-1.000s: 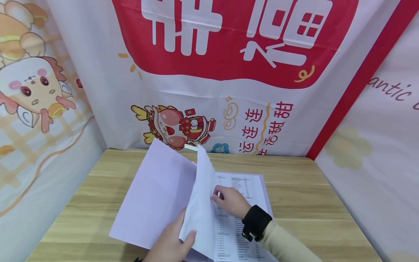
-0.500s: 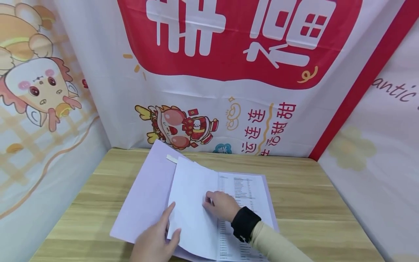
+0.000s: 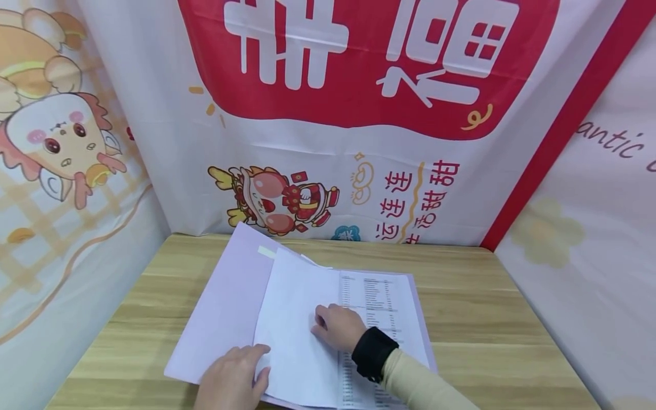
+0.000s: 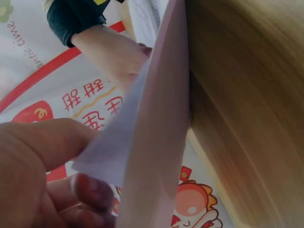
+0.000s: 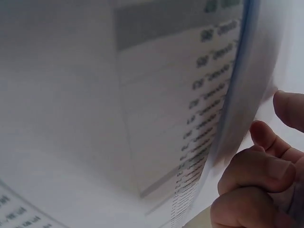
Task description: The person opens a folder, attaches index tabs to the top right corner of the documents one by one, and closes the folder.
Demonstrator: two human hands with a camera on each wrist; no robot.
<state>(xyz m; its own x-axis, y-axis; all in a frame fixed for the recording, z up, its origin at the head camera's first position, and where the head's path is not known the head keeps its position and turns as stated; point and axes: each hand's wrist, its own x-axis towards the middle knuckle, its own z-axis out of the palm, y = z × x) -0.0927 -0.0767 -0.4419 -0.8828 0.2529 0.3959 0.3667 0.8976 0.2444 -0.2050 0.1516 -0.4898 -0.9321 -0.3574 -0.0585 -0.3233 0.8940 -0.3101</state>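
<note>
A lilac folder [image 3: 225,296] lies spread on the wooden table, holding white sheets. A blank-looking white page [image 3: 297,341] lies over its left half, and a printed list [image 3: 381,296] shows on the right. At that page's left edge is my left hand [image 3: 233,376], its fingertips touching the paper, thumb and forefinger apart. Over the same page, near the middle fold, my right hand [image 3: 338,327] rests with curled fingers. In the right wrist view, the fingers [image 5: 254,171] sit beside the paper's edge, with nothing seen between them and the thumb.
A pale tab [image 3: 266,251] shows by the page's upper left corner. Behind the wooden table [image 3: 476,324] hangs a red and white printed cloth [image 3: 328,136]. Similar cloths hang at both sides. A black band [image 3: 374,353] circles my right wrist.
The white page, upright between my hands a second ago, has come down to the left over the folder. My left hand moved left with its edge; my right hand shifted slightly left.
</note>
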